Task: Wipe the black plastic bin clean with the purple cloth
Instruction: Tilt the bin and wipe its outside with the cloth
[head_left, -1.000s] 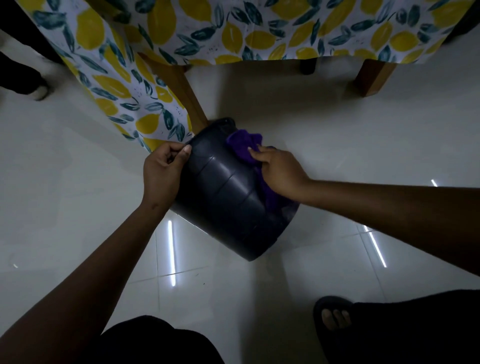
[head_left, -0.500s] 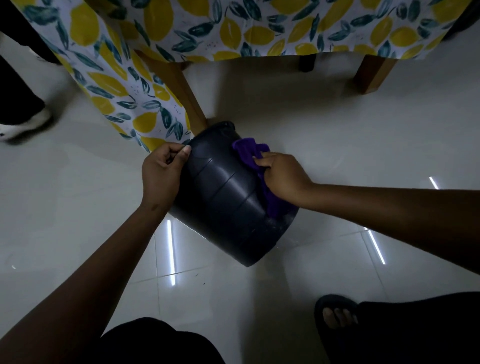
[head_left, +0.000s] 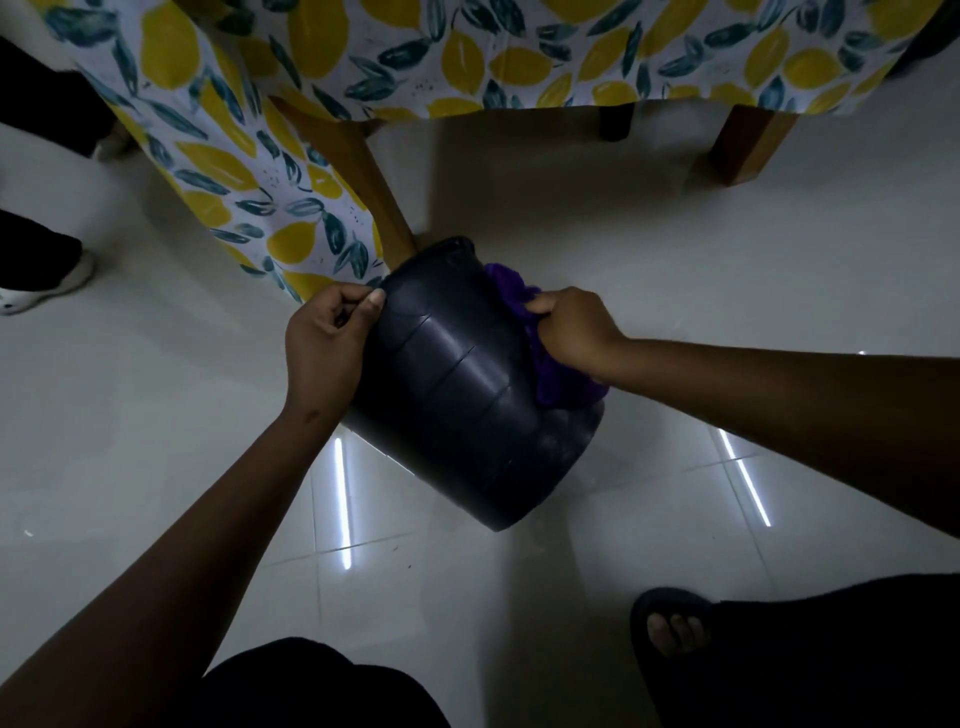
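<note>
Floor (head_left: 727, 291): pale glossy tile, strip-light reflections near the middle. Table sits at the far side, lemon-print tablecloth (head_left: 467, 47) hanging down, wooden legs (head_left: 743, 145) showing under it.

Bin (head_left: 467, 395): black plastic, tipped on its side on the floor just near the table's left leg, one end toward the far left, the other toward the near right. Outer wall faces the camera. Which end is the open one I can't tell (too dark).

Left hand (head_left: 327, 348): closed around the bin's far-left edge, thumb on the outer wall, fingers curled round the edge. Steadying grip, nothing else in it.

Right hand (head_left: 571, 332): fist closed on the cloth (head_left: 550, 379), pressing it against the right side of the bin wall. Cloth is purple, bunched, part sticking out far of the knuckles, part hanging near the wrist.

A sandalled foot (head_left: 670, 623) is at the near right, well apart from the bin. Someone else's shoe (head_left: 36, 291) at the far left edge.

Progress, my read: mid-wipe on the outside. The wall facing the camera looks fairly even, with faint pale smudges toward the near-right end, so that patch likely isn't finished. Underside and interior are hidden; can't judge them. Left to do, probably: rotate the bin, cover the remaining wall, then the inside and base.
</note>
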